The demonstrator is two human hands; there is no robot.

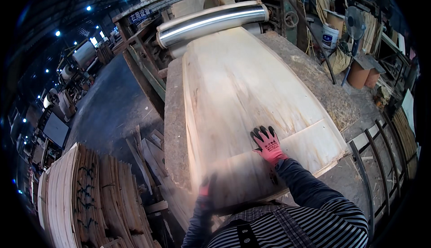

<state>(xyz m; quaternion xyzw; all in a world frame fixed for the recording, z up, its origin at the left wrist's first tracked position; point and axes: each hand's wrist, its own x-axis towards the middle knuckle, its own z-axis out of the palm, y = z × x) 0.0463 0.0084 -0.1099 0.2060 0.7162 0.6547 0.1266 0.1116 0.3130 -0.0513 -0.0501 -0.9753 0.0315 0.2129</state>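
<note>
Large pale sheets of wood veneer [238, 81] lie stacked before me, their far end reaching up to a shiny metal roller [213, 25]. Across the near part of the pile, a sheet edge runs crosswise. My right hand [269, 147], in a pink glove with black fingertips, rests flat on the veneer close to that edge, fingers spread. At the near left side of the pile is my left hand [205, 187], also gloved in pink and black. Motion smears it, so its fingers and anything in them cannot be made out.
A worn table [175, 126] bears the pile. Several veneer stacks [90, 194] stand at lower left, with loose strips [141, 158] beside them. At right are a metal rack [381, 158], a slanting bar [321, 50], a white bucket [330, 37] and a fan [354, 23].
</note>
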